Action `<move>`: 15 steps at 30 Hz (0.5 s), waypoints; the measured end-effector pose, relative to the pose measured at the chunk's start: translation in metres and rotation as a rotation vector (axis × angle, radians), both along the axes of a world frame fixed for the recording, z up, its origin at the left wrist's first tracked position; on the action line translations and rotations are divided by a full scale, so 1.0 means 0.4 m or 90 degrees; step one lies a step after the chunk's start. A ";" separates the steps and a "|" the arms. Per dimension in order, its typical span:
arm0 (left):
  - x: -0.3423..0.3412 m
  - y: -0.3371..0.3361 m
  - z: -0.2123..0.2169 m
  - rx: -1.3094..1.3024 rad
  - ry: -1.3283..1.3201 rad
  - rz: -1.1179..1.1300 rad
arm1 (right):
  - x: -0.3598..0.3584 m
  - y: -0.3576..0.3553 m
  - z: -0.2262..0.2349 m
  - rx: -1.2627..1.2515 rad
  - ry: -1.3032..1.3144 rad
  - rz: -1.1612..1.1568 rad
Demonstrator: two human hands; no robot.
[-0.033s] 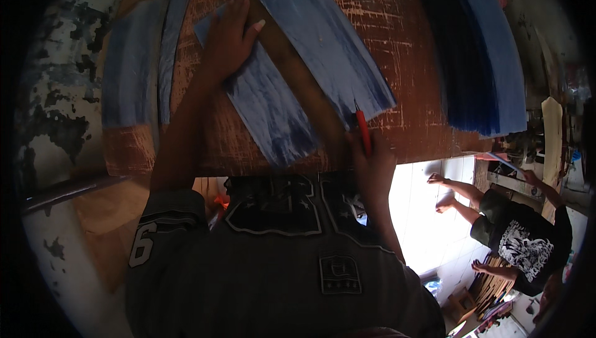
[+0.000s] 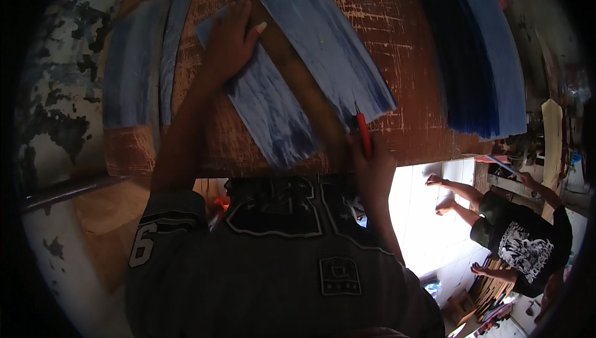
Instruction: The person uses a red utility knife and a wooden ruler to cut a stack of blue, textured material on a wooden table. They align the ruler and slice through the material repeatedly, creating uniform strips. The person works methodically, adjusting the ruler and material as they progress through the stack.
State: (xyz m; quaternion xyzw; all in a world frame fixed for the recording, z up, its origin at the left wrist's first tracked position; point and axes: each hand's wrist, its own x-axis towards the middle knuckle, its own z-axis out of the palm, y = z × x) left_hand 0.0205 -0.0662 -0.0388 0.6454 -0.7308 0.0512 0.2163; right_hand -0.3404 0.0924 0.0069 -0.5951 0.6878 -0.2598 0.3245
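Note:
A streaky blue-and-white sheet [image 2: 329, 40] lies slanted on a scratched brown board [image 2: 406, 46]. Across it runs a long, flat brown straightedge [image 2: 295, 71], with blue showing on both sides. My left hand [image 2: 228, 46] lies flat near the straightedge's far end, fingers stretched out and thumb apart, pressing on it and the sheet. By the near end, my right hand [image 2: 375, 167] grips a slim red-handled tool [image 2: 364, 132] with a thin dark point. The point is over the sheet's near edge, right of the straightedge; whether it is a knife or a pen I cannot tell.
More blue sheets lie on the board: a dark-to-light one [image 2: 478, 58] at the right and a paler one [image 2: 131, 68] at the left. A person [image 2: 521, 238] in a dark shirt is at the lower right, holding a long thin bluish rod [image 2: 504, 164].

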 end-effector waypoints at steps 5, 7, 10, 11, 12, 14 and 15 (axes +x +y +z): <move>-0.008 0.004 0.019 0.009 -0.010 0.004 | 0.007 -0.001 -0.003 -0.021 0.001 -0.007; -0.005 0.006 0.017 0.007 -0.009 0.002 | 0.007 0.002 -0.005 -0.013 0.010 -0.003; -0.008 0.006 0.018 0.005 -0.006 0.007 | 0.010 0.004 -0.003 -0.025 -0.001 -0.007; -0.009 0.006 0.019 0.004 -0.003 0.006 | 0.011 0.006 -0.002 -0.032 -0.007 -0.010; -0.011 0.008 0.021 0.004 -0.001 0.004 | 0.011 0.007 -0.002 -0.035 0.000 -0.011; -0.022 0.017 0.033 0.033 0.003 0.022 | 0.011 0.008 -0.004 -0.042 0.014 -0.012; -0.021 0.017 0.033 0.018 -0.008 0.025 | 0.013 0.007 -0.002 -0.042 0.011 -0.012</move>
